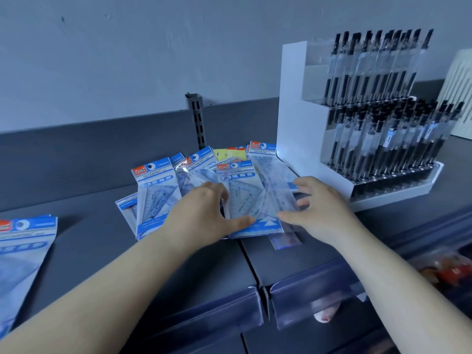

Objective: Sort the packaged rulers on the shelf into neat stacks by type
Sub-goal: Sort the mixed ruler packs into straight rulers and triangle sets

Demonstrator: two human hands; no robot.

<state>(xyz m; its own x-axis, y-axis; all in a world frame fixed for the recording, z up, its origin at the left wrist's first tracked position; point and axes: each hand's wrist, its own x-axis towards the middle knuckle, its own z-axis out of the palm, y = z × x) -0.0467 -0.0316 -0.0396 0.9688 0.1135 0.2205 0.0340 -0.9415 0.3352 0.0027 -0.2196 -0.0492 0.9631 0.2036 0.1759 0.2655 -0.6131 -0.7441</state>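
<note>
A loose, fanned pile of blue-and-white geometric ruler packs (155,192) lies on the dark grey shelf (84,251). My left hand (204,213) rests on the pile, fingers spread over one triangle-ruler pack (242,200), thumb along its lower edge. My right hand (319,208) holds a long clear straight ruler pack (277,190) that lies slanted across the pile, with the thumb at its near side and the fingers at its far side. A yellow-topped pack (229,154) peeks out at the back. A separate stack of the blue packs (23,254) lies at the far left.
A white tiered display of black pens (378,118) stands right of the pile, close to my right hand. A slotted upright post (196,118) rises behind the pile. Clear price-tag strips (306,295) line the shelf's front edge. A white ribbed container (459,90) stands at far right.
</note>
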